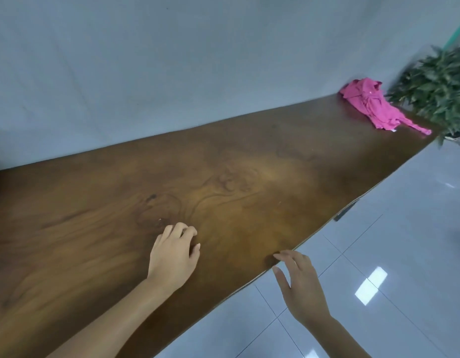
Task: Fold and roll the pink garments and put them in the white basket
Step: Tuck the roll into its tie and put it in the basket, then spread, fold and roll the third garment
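The scene is lit evenly and fairly brightly from above, as shown by white glare patches on the glossy floor [371,285] and a soft sheen on the middle of the counter [249,174]; only faint shadows are cast under the left hand [172,257] and the right hand [300,282]. The plant [438,89] at the right edge is smeared by blur, the whole picture is rendered slightly soft, and the counter's edges are bent by wide-angle distortion.

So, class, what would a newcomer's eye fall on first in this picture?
The pink garment stands out most, crumpled at the far right end of the brown table, beside a green plant. Next come the hands near the front: the left hand over the tabletop, the right hand at its edge, both empty.
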